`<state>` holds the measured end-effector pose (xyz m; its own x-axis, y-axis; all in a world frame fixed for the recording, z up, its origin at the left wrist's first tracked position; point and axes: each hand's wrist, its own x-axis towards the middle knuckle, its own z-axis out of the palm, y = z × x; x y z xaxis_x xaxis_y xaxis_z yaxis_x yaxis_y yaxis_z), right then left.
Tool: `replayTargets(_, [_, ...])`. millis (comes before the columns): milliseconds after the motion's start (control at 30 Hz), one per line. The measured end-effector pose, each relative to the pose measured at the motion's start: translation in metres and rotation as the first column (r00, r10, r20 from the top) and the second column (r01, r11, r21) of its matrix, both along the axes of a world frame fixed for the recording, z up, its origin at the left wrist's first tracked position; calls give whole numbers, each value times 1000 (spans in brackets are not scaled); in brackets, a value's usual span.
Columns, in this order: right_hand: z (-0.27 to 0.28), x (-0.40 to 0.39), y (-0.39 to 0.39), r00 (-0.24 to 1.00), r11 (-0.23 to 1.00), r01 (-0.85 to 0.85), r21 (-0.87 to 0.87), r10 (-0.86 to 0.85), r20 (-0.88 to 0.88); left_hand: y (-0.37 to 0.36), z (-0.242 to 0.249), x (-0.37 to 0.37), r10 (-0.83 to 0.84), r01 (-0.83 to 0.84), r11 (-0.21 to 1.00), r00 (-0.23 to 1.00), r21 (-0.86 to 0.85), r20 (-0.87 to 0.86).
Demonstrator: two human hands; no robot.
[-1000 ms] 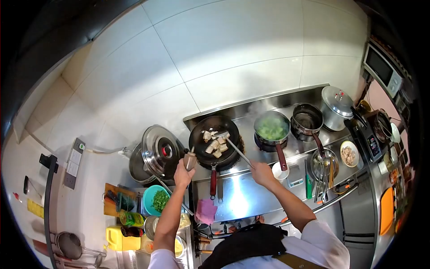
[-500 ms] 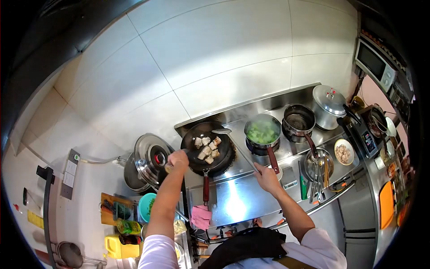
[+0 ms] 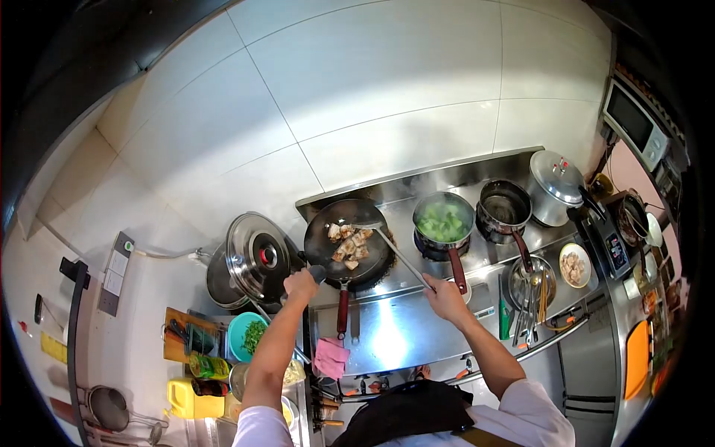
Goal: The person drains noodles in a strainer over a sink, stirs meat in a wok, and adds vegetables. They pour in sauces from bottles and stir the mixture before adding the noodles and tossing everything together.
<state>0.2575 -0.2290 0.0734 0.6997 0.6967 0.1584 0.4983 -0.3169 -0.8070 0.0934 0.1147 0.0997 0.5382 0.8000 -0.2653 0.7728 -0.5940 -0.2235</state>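
A black wok point(image 3: 322, 253) with a red handle sits on the left burner and holds several pale chunks of food point(image 3: 348, 247). My right hand point(image 3: 445, 292) grips the long handle of a metal spatula point(image 3: 370, 226), whose blade rests on the chunks at the wok's far side. My left hand point(image 3: 300, 285) is closed on a small dark-capped seasoning bottle point(image 3: 317, 273) just at the wok's near-left rim.
A pot of green vegetables point(image 3: 445, 220), a dark empty pot point(image 3: 503, 204) and a pressure cooker point(image 3: 557, 179) stand to the right. A plate of food point(image 3: 572, 268) and a utensil bowl point(image 3: 530, 281) sit nearer. A lidded steel pot point(image 3: 257, 257), teal bowl point(image 3: 249, 335) and pink cloth point(image 3: 330, 356) are on the left.
My left hand reached toward the wok's left rim with the bottle, then drew back to its near-left edge. The spatula lifted to the far rim and came back onto the chunks.
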Motion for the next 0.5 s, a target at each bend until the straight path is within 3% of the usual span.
replayTargets(67, [9, 0, -2, 999, 997, -32, -68, 34, 30, -7, -7, -8, 49, -48, 996, 999, -79, 16])
replayTargets(100, [15, 3, -3, 999, 997, -39, -71, 41, 33, -13, -13, -13, 94, -78, 993, 980, -91, 178])
replayTargets(167, [29, 14, 3, 982, 964, -92, -251, 130, 139, -22, -23, -22, 128, -81, 989, 879, -121, 459])
replayTargets(200, [34, 23, 7, 978, 960, -109, -257, 149, 143, -29, -25, -25, 147, -98, 987, 874, -128, 462])
replayTargets(267, [45, 44, 19, 900, 853, -137, -504, 320, 296, -47, -25, -33, 133, -76, 991, 684, -112, 718])
replayTargets(300, [65, 47, 26, 889, 810, -154, -566, 364, 278, -51, -27, -39, 156, -103, 988, 675, -117, 721])
replayTargets(367, [105, 48, 35, 849, 731, -192, -655, 458, 263, -55, -28, -51, 94, -55, 995, 449, -78, 889])
replayTargets(400, [107, 47, 44, 833, 723, -205, -659, 482, 270, -58, -26, -58, 110, -82, 993, 436, -82, 893])
replayTargets(500, [125, 32, 71, 767, 544, -227, -808, 611, 196, -69, -16, -89, 111, -62, 993, 239, -99, 965])
